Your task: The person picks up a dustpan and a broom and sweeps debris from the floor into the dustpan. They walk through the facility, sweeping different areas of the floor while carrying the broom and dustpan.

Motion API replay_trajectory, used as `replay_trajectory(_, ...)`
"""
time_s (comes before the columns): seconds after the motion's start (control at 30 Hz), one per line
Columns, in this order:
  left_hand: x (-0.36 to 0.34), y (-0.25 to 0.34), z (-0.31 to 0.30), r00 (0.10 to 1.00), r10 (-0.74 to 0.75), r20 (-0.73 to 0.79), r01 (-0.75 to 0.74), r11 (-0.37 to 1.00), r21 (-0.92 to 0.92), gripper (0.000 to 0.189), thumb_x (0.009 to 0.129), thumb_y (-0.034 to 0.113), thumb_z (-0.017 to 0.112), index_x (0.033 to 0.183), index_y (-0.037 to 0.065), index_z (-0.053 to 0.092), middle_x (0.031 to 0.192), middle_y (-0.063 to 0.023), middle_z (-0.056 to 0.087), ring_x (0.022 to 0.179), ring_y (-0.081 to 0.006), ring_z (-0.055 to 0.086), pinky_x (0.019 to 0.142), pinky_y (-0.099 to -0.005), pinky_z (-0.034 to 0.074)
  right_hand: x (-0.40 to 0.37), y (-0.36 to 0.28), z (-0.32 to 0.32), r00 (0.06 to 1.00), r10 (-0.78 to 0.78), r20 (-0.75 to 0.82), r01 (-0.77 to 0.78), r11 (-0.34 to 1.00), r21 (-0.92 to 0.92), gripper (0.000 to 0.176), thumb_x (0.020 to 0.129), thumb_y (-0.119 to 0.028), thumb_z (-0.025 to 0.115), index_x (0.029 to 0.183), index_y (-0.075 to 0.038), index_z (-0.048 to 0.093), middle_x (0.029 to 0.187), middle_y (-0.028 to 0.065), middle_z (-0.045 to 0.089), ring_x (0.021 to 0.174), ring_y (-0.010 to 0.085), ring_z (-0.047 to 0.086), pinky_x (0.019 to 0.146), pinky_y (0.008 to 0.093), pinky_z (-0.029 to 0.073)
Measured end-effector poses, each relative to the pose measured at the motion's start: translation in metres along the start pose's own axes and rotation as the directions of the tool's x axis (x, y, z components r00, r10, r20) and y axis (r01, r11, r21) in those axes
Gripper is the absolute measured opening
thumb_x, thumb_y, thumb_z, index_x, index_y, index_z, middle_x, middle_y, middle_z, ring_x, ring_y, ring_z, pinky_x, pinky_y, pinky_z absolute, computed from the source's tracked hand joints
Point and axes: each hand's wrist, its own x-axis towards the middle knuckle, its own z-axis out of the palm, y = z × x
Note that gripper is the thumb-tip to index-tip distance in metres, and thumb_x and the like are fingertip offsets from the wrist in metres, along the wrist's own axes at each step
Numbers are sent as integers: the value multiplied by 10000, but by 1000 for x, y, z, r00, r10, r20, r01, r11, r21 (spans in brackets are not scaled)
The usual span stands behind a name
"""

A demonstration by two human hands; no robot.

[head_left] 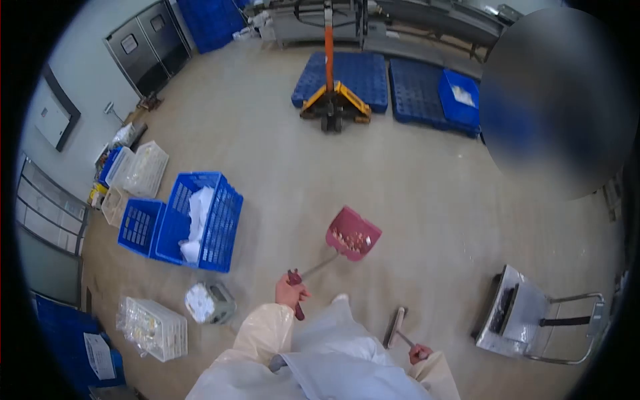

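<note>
A long-handled red dustpan (354, 233) holds small pale and reddish bits and hangs out in front of me over the floor. Its dark red grip is in my left hand (289, 292), with the fingers wrapped round it. Lower and to the right, my right hand (419, 353) is closed round the handle of a broom (395, 327), whose narrow head is near my feet. Pale sleeves cover both arms.
Blue crates (223, 223) and white crates (175, 337) stand at the left, near a clear bin (223, 301). A metal cart (527, 320) is at the right. Ahead are an orange pallet jack (335, 100) and blue pallets (417, 93). A blurred patch covers the upper right.
</note>
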Motion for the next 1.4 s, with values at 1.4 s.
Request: replay_trajectory(1.4, 199, 234, 873, 776, -75, 627, -142, 947, 289, 250, 664, -46, 536, 888, 47, 475, 625, -18, 449, 403, -89, 400, 333, -199, 328, -160, -438, 252, 826, -447, 342, 118, 731, 672, 174, 790, -102, 444, 651, -32, 366, 535, 42, 404, 452, 129, 416, 401, 216, 389)
